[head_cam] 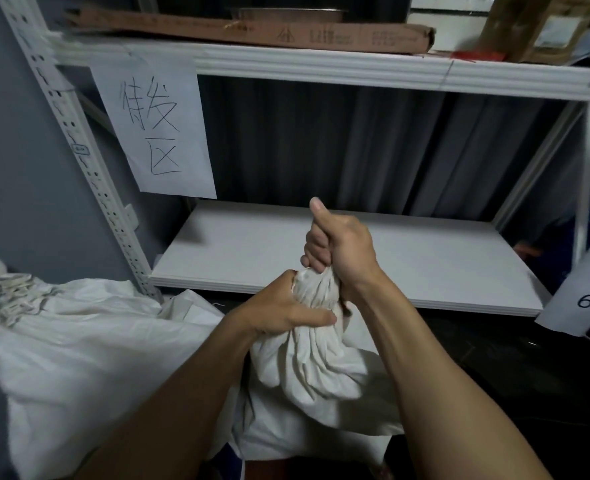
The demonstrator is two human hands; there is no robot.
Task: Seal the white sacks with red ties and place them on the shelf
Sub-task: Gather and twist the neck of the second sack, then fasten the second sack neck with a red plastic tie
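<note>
Two white sacks sit below the front edge of the shelf board (pixel 355 258), which is my landmark. The slumped sack (pixel 79 341), the bigger heap, lies below the board's left end beside the perforated upright (pixel 89 168). I judge it is parked there out of my way, and I cannot tell whether its mouth is tied. The working sack (pixel 307 362) sits below the board's middle, just in front of its edge, close enough, I'd say, to lift straight onto the bare board once sealed.

Both my hands grasp its gathered neck. My right hand (pixel 338 247) is fisted round the top of the bunch, thumb up, in front of the board. My left hand (pixel 283 306) wraps the neck directly beneath, thumb across the cloth, at the board's front edge. Stacked so, they hold the mouth bunched shut, and the sack's body bulges under both hands.

No red tie shows on the neck. A small red cluster (pixel 477 56), possibly ties, lies on the upper shelf (pixel 321 69), above the board's right end.
</note>
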